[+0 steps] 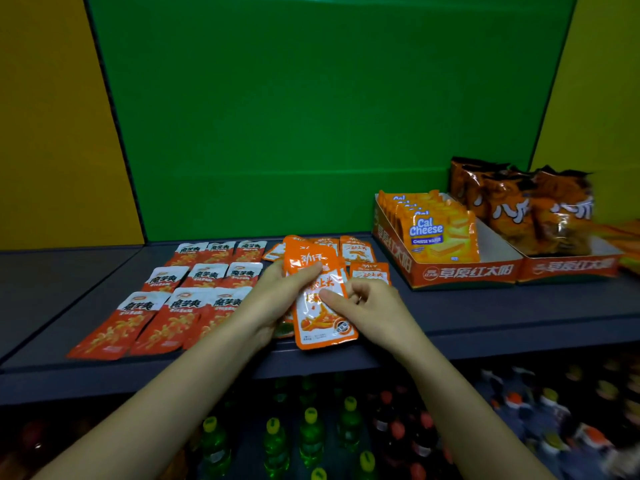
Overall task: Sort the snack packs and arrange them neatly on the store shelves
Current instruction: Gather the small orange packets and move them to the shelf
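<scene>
A: Fingers of the left hand [273, 296] are hidden behind the orange packs [311, 263]; only the thumb is seen.
B: And beneath that hand a pack with a green patch [284, 330] is mostly covered, so its kind can't be told.
A: Below, the bottles [311, 434] are blurred, the nearest cut off by the bottom edge.
B: Far right, the chip bags [540, 216] are smeared, and something orange [628, 230] is cropped by the frame.
A: Fine print on the front pack [323, 327]: too small to be read.
</scene>
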Tool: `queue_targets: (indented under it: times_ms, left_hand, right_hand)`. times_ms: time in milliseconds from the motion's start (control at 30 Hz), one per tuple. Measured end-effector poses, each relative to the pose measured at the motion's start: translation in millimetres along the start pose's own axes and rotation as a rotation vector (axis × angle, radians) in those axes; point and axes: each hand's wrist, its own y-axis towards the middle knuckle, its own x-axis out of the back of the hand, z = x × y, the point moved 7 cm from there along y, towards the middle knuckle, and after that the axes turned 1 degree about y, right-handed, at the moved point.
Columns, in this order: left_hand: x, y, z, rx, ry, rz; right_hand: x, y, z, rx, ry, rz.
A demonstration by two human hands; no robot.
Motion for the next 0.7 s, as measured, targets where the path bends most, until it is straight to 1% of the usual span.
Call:
queue_targets:
  times_ms: [100, 200, 267, 367, 533, 700]
  left_hand:
    - [-5, 2, 7, 0.091, -0.063, -0.010]
    - [-2, 10, 9, 0.068, 0.047, -0.031]
    - [-4, 11, 8, 0.056, 0.131, -0.019]
    - [-7, 10, 9, 0.025, 0.248, -0.039]
    - [-13, 10, 7, -0.063, 0.565, -0.089]
    - [-14, 10, -1, -0.197, 0.826, -0.119]
  right_hand:
    - [22, -3, -16, -0.024, 0.028, -0.062]
    - [46, -4, -37, -0.087, 0.067, -0.121]
    - [55, -5, -49, -0.127, 0.052, -0.119]
    - [58, -4, -56, -0.156, -0.039, -0.087]
    - [59, -1, -55, -0.158, -0.245, -0.092]
    - [59, 2, -55, -0.145, -0.417, -0.080]
